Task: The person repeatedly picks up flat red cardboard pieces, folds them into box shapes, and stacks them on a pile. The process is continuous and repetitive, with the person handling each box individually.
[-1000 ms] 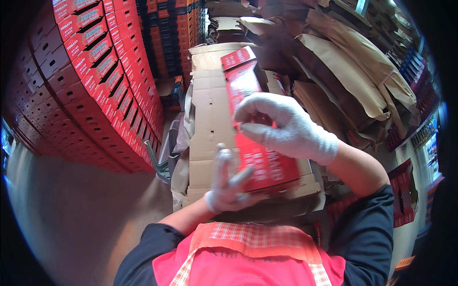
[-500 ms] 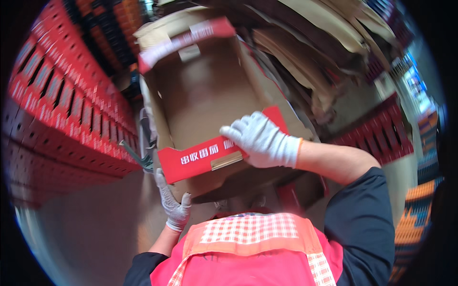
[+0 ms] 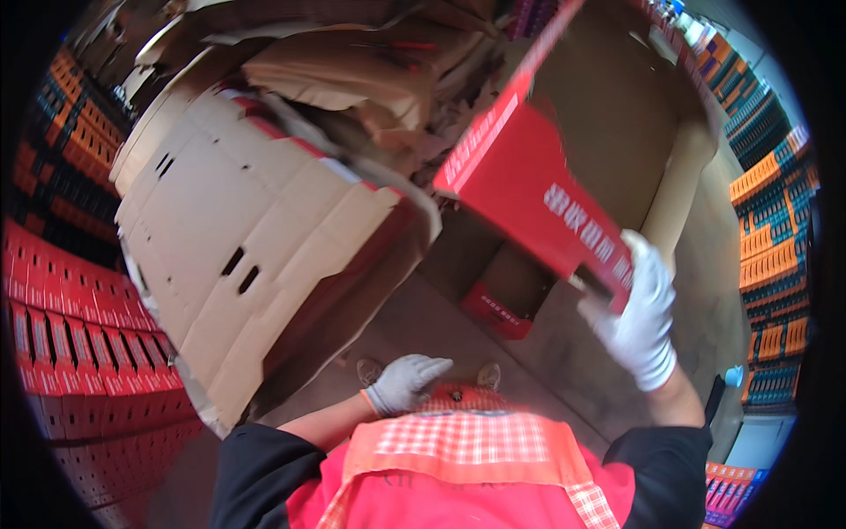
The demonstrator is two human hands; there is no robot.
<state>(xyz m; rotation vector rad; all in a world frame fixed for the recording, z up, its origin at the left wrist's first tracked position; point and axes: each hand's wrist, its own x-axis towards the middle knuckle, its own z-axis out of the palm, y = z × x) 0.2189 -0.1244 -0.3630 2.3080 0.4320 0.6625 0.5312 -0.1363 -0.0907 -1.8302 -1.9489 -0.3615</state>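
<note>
My right hand [image 3: 639, 326], in a white glove, grips the front end of a red printed cardboard tray [image 3: 546, 203]. Its fingers close over the edge beside the cut-out handle hole. Tilted, the tray reaches up and away at the right, its plain brown inside showing. My left hand [image 3: 410, 383], gloved too, hovers in front of my apron with fingers stretched out and nothing in them. To its upper left lies a pile of flattened cardboard blanks [image 3: 238, 229], the top one brown side up with slots.
Below the held tray, a small red cardboard box [image 3: 502, 309] stands on the floor. Behind the blanks lies crumpled brown cardboard [image 3: 352, 75]. Stacked red trays [image 3: 88, 353] rise at the left, and orange and teal stacks [image 3: 775, 256] line the right.
My right hand has swung the red tray off the pile of blanks to the right. My left hand has moved from the pile's edge to in front of my body. The view has turned right.
</note>
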